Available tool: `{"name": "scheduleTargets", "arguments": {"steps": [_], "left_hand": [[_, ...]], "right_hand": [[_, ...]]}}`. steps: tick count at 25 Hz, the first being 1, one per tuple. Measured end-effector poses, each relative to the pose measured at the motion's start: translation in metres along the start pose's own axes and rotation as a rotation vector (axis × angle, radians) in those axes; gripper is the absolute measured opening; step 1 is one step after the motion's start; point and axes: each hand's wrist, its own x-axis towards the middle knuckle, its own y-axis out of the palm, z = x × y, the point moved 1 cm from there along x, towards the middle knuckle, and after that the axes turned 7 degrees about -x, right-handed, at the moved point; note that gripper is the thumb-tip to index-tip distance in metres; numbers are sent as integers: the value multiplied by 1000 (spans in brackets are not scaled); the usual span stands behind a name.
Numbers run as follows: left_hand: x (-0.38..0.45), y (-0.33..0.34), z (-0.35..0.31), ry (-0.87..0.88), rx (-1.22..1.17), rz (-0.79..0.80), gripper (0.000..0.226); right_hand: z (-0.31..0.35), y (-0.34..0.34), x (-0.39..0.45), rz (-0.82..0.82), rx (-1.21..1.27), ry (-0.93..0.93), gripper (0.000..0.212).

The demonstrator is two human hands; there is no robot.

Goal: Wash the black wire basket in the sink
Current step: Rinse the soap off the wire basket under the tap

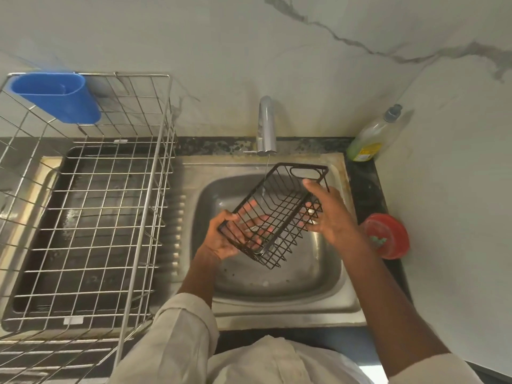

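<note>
Black wire basket (274, 214) is held above the sink (277, 297) bowl, directly below the tap (266, 126). It is tilted, open side turned toward the person.

Long axis runs from the near-left corner, away from the tap, up to the far-right handle end, just under the spout. A thin stream of water (265, 176) falls from the tap through the upper wires.

Left hand (221, 239): fingers curled round the low near-left corner, thumb over the rim, gripping. Right hand (329, 214): fingers spread under and against the right side wall, thumb up near the handle; supports rather than clamps, as far as I can tell.

Judgement: the stream lands on the high end only. The left hand holds the unrinsed end, so the next turn likely pivots there.
</note>
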Motion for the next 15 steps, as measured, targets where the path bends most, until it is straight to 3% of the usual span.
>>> {"name": "scheduleTargets", "arguments": {"steps": [3, 6, 9, 15], "left_hand": [[0, -5, -1, -42, 171, -87, 60], [5, -2, 2, -78, 501, -259, 46], [16, 10, 4, -20, 575, -370, 41], [54, 57, -26, 227, 643, -399, 31]], "right_hand": [[9, 16, -3, -96, -163, -176, 100], [6, 30, -14, -58, -418, -347, 100], [-4, 36, -20, -44, -632, -481, 100], [-12, 12, -15, -105, -413, -468, 100]]}}
